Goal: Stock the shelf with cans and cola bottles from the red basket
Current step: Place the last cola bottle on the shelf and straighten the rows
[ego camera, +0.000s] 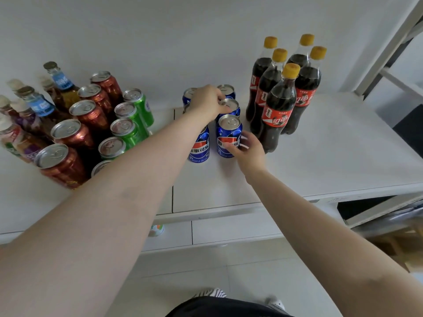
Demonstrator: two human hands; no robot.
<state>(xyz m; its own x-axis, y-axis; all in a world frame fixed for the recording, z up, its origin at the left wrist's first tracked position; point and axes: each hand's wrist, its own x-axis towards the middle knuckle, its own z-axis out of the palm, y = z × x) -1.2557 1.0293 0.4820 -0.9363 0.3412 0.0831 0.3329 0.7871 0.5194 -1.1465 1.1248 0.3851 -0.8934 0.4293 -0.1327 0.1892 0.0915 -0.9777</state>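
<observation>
Several blue cola cans stand in two rows at the middle of the white shelf [332, 156]. My left hand [207, 102] reaches over the left row, and its fingertips touch the rim of a middle blue can [230, 106] in the right row. My right hand [248, 149] wraps its fingers around the front blue can [229, 137] from the right side. Another front blue can [200, 145] stands beside it, partly hidden by my left forearm. Several cola bottles [278, 110] with yellow caps and red labels stand in a cluster to the right. The red basket is out of view.
Red-brown cans [75, 133] and green cans [128, 126] fill the shelf's left part, with labelled glass and plastic bottles [39, 104] behind them. A white shelf post [389, 44] rises at the right. Bare shelf lies right of the cola bottles.
</observation>
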